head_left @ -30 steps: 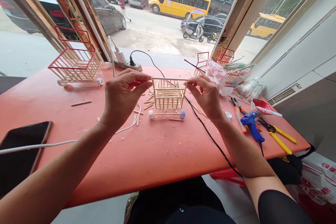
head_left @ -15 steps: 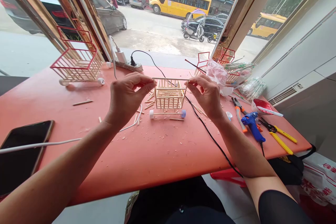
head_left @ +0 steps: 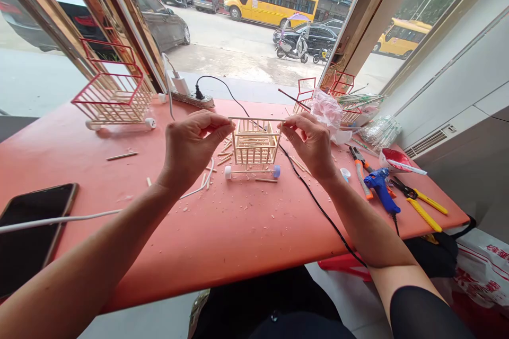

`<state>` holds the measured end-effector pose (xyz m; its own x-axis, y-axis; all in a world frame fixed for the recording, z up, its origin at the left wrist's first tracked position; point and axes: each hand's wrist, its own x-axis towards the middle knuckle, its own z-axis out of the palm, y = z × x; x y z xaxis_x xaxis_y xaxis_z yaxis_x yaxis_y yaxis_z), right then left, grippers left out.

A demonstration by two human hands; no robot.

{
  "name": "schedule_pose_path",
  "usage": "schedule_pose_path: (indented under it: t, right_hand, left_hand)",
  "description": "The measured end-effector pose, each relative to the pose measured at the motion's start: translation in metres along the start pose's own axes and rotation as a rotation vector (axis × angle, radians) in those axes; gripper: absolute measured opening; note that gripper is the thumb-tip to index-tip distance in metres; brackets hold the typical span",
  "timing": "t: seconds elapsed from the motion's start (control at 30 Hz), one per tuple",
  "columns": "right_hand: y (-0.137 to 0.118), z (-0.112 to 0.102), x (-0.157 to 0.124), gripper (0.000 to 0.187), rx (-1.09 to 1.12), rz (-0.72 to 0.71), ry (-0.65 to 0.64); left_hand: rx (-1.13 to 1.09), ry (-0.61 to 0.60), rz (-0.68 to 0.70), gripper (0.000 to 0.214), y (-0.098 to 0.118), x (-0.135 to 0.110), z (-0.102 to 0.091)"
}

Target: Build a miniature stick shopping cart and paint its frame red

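Observation:
A small cart of bare wooden sticks (head_left: 254,144) stands on the red table (head_left: 222,233), with a white wheel at its left and a blue one at its right. My left hand (head_left: 191,144) pinches the left end of a thin stick (head_left: 256,118) that lies along the cart's top rim. My right hand (head_left: 312,143) pinches the stick's right end. Both hands are closed in a pinch, one on each side of the cart.
A finished cart with red rim (head_left: 113,98) stands at the back left. A phone (head_left: 27,233) with a white cable lies at the front left. A blue glue gun (head_left: 379,188), yellow-handled pliers (head_left: 421,206), a red dish (head_left: 397,161), plastic bags and a power strip (head_left: 191,96) sit right and behind.
Hardly anything has moved: both hands keep their pinch on the stick at the cart's top rim. Only the view shifted slightly.

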<state>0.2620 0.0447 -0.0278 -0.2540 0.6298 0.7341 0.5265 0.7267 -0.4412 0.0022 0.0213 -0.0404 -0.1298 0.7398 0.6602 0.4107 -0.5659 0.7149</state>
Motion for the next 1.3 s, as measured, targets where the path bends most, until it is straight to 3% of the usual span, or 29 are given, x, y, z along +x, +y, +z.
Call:
schedule_pose_path:
  t: [1.3]
  right_hand:
    - [0.0007, 0.0000, -0.0022, 0.012, 0.058, 0.038, 0.008]
  left_hand:
    - [-0.001, -0.014, 0.012, 0.004, -0.0023, -0.0001, -0.0016]
